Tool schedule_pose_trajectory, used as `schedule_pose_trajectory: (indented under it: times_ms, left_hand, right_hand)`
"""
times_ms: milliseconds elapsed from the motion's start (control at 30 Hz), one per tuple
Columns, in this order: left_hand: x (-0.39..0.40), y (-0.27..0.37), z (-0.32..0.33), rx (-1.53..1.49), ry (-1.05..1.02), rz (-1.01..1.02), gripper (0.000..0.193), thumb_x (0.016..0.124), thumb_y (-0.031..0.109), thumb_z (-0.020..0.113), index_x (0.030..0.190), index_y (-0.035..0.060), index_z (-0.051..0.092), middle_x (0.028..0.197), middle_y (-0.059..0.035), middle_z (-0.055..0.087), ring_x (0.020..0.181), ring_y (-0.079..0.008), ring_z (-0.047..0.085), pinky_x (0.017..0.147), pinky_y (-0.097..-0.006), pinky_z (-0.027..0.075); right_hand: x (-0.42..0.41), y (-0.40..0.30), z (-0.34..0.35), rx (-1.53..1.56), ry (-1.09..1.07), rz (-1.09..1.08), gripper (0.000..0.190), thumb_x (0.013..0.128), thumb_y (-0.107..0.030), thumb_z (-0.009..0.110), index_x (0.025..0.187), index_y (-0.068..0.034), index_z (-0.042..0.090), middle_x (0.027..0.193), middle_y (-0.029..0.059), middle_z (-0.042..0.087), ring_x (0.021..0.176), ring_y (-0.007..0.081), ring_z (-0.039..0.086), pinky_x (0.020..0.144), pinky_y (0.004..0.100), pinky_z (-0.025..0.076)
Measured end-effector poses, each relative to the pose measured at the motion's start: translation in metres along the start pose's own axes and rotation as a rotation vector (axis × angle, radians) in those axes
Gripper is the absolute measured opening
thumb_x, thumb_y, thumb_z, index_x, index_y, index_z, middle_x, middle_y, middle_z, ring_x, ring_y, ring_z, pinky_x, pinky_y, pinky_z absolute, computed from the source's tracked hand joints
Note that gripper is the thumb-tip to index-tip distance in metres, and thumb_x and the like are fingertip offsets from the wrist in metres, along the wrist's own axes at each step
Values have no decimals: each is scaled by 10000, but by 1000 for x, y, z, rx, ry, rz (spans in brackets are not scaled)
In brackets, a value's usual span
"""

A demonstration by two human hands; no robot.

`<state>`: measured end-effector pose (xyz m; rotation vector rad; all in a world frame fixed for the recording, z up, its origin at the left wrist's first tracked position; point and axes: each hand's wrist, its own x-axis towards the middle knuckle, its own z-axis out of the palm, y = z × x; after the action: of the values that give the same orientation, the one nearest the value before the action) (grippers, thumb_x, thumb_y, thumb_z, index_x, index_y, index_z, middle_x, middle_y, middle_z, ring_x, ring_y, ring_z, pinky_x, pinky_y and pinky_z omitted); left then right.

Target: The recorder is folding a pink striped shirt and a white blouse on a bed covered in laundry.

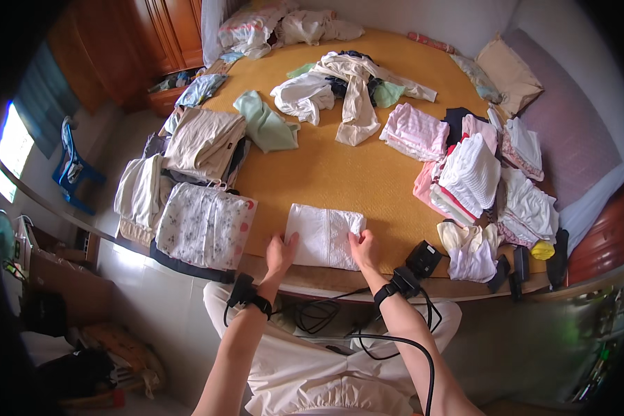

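A folded white garment (317,236) with an embroidered or lace-like band lies flat at the near edge of the bed, between my hands. My left hand (281,255) grips its left side, thumb on top. At its right side my right hand (364,250) pinches the edge the same way. Fingers under the cloth are hidden. Just left of the garment sits a stack topped by a white floral-print cloth (200,226). To the right, a small black box-shaped device (424,258) stands near the bed's edge.
Folded beige clothes (205,138) are piled at left, pink ones (416,130) and white knitwear (470,171) at right. Loose garments (353,83) and a pale green cloth (268,119) lie farther back on the woven mat (312,166). Black cables (317,314) hang below my wrists.
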<state>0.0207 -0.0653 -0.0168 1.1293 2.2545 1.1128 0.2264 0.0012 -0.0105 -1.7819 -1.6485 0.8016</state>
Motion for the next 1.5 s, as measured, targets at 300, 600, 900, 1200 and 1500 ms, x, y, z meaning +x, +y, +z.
schedule_pose_trajectory:
  times_ms: [300,600,900,1200,1500]
  left_hand:
    - [9,-4,-5,69,-107,-35,471,709,385,661,823,-66,596,718,-146,620,685,-263,611,618,-347,464]
    - [21,19,-14,-818,-717,-566,283,766,226,636,928,0,584,824,-74,625,707,-177,614,634,-289,499]
    - [3,68,-20,-852,-726,-499,244,701,71,524,916,-34,569,796,-85,606,671,-181,601,632,-275,490]
    - [11,88,26,-763,-651,-199,269,686,11,548,954,-3,557,826,-75,598,724,-161,594,631,-280,496]
    - [36,70,66,84,-80,261,352,821,223,540,1102,17,490,1172,-191,498,1136,-325,438,943,-449,329]
  right_hand:
    - [20,23,9,-151,-61,136,699,605,-540,689,838,110,577,809,250,604,784,358,603,685,400,473]
    - [32,0,-51,634,-481,469,369,707,-195,696,933,77,591,802,128,632,667,192,629,570,323,512]
    - [11,-4,-88,1113,-753,552,321,739,-101,649,1026,6,554,900,82,615,794,183,611,730,334,510]
    - [37,-13,-107,656,-427,259,484,671,-25,640,1128,16,485,1005,114,583,898,200,572,764,318,464]
    - [136,-78,-169,243,-34,-69,533,634,-7,562,1162,-5,491,1013,113,587,922,202,563,804,295,443]
